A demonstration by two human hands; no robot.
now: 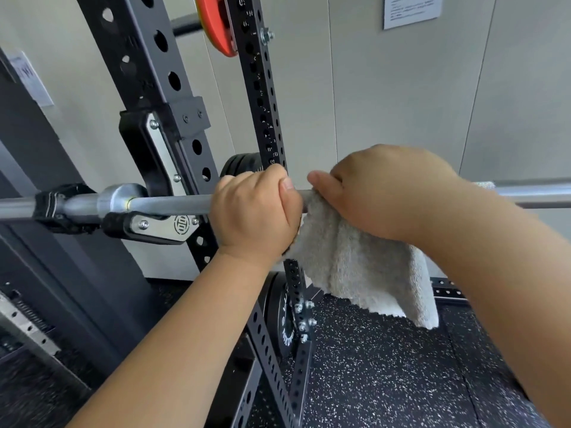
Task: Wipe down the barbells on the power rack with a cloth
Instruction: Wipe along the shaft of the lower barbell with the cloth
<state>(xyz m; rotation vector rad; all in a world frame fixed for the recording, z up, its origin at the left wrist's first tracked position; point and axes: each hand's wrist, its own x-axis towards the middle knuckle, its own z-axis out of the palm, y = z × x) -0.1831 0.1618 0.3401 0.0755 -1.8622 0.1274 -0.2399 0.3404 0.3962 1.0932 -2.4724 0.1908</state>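
Barbell (173,205) middle beneath left hand (256,211), right hand (386,193), cloth (355,267); ends off-frame.

Barbell (173,205): horiz., seated in J-hook (160,227) on front upright (148,57), L side. Collar (58,208): on bar, L of hook. L hand (256,211): round bar, R of hook. R hand (389,193): just R of it, atop cloth (355,267) draped over bar, hanging below.

We note the left forearm (185,335) and the right forearm (509,273), both bare up to the frame edge. The left grip (256,211) and the right grip (386,193) are ungloved; the left thumbnail (288,183) is trimmed short.
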